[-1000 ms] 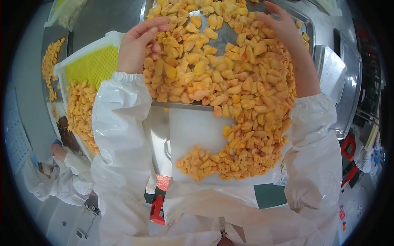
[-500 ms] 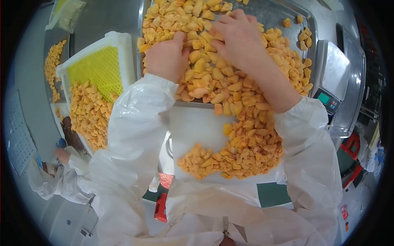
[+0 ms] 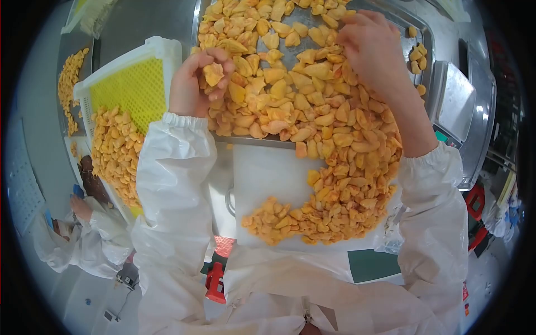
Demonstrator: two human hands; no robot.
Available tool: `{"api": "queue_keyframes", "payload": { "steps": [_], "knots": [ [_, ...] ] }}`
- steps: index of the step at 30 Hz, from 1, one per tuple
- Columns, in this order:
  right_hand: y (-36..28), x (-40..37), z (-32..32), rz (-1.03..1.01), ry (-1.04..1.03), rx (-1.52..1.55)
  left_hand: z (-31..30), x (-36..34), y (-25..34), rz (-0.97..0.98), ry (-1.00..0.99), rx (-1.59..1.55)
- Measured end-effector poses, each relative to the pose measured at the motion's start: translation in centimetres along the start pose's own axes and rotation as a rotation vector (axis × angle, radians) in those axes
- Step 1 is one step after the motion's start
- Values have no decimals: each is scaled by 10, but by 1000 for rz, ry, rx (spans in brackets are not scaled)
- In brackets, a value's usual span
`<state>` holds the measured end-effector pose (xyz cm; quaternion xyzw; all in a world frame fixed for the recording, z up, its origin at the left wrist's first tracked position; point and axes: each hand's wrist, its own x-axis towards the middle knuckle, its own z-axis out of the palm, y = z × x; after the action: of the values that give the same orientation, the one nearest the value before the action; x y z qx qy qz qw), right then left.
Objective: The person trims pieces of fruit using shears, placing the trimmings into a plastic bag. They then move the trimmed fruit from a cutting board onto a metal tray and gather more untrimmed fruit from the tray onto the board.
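Many yellow-orange chunks [image 3: 318, 114], looking like cut marinated chicken, cover the metal tray [image 3: 262, 140] and spill over its near edge onto a white board [image 3: 268, 173]. At the tray's left side my left hand [image 3: 187, 89] is turned partly palm up, its fingers curled round one yellow-orange chunk [image 3: 213, 74]. My right hand [image 3: 379, 56] is over the upper right of the pile, back of the hand up. Its fingers are bent in towards the chunks, and the fingertips are partly hidden, so what they hold does not show.
On the left, a white crate [image 3: 167, 61] with a yellow mesh bottom holds more chunks. A scale [image 3: 455, 97] stands right of the tray. A few chunks [image 3: 417, 56] lie apart at the tray's right. Another person's hand [image 3: 81, 207] is at the far left.
My left hand has moved left and turned up, now with a chunk in its fingers. My right hand has moved right. More bare metal shows at the tray's upper middle.
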<state>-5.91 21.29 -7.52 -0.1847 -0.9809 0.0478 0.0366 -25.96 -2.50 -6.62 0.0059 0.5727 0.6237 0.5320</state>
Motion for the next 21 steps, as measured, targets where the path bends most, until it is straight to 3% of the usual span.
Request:
{"api": "queue_keyframes", "payload": {
  "steps": [1,5,8,10,11,14,17,20,21],
  "knots": [
    [0,2,-5,89,-96,-16,-5,2,0,-16,-51,-43],
    [-56,23,-2,36,95,345,2,10,7,-89,-238,-72],
    [-73,8,29,-186,131,448,51,-8,14,-3,111,-61],
    [-73,-16,28,-347,68,346,54,-8,18,8,82,76],
    [-60,-20,24,-251,104,267,51,-8,20,15,73,142],
    [6,-36,10,20,178,95,29,-4,18,-3,-195,204],
    [40,-60,0,290,157,196,68,-11,-3,68,-36,515],
    [47,-75,-8,460,139,293,96,3,-40,443,-160,890],
    [49,-80,-10,503,133,312,107,7,-42,489,-124,942]
  ]
}}
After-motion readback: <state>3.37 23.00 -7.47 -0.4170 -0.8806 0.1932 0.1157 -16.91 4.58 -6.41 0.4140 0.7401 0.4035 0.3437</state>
